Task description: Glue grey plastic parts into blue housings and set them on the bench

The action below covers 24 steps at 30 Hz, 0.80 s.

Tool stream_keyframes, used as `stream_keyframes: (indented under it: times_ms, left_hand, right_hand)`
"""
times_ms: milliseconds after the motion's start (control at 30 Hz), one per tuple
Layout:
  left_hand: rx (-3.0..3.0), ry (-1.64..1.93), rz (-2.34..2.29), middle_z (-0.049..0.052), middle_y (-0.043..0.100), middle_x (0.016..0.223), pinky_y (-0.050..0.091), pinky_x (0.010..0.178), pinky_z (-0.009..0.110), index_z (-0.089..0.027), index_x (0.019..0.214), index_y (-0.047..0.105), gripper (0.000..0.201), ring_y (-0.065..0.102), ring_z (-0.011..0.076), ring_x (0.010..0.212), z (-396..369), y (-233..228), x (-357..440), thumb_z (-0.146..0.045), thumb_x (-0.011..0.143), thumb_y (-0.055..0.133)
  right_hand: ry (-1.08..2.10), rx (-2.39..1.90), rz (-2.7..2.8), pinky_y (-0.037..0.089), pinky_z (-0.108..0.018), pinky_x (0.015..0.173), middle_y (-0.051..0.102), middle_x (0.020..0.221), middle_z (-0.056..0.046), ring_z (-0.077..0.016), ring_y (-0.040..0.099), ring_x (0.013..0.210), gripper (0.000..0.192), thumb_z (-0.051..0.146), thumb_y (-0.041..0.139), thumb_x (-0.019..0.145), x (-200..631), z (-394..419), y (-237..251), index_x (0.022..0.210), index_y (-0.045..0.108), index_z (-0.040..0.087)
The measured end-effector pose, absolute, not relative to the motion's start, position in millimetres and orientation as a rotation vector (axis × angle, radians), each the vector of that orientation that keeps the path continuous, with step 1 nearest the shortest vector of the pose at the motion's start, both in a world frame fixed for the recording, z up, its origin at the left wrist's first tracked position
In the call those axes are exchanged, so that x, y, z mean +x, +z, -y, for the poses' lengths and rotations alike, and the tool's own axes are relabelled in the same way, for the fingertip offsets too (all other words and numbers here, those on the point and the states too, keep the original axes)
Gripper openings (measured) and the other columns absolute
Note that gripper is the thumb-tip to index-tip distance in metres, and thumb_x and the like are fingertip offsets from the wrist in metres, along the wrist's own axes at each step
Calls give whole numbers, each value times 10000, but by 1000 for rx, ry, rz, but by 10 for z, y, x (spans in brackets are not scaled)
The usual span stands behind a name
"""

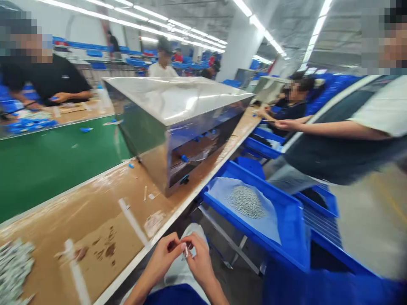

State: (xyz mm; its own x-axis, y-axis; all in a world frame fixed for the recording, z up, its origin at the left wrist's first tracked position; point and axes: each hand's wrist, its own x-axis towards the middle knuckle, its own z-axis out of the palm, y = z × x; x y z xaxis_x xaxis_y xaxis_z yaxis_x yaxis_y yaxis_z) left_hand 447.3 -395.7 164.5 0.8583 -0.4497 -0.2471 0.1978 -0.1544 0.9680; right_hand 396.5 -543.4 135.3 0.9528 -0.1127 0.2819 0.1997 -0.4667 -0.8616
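A small pale part [186, 251], slim and whitish, sits pinched between the fingertips of both hands at about 6 o'clock in the view, just off the near edge of the brown workbench. It is too small and blurred to make out its exact shape; only a short light sliver shows between the fingers. The left hand [164, 255] comes in from 7 o'clock, thumb and forefinger closed on the part's left side. The right hand [200, 259] meets it from 5 o'clock, its fingertips touching the same piece. Both hands hover together above the person's lap, fingertips touching.
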Motion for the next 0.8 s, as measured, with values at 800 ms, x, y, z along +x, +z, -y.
stream_keyframes:
  times_ms: [800]
  left_hand:
    - [1484, -550, 118, -30, 473, 633, 365, 618, 244, -182, 651, 558, 624, 446, 137, 638, 3976, 1469, 4519, -765, 666, 781]
  right_hand:
    - [-337, -2008, 46, 496, -266, 700, 682, 873, -42, -179, 659, 788, 112, 195, 594, 889, 4016, 5442, 1326, 960, 678, 214]
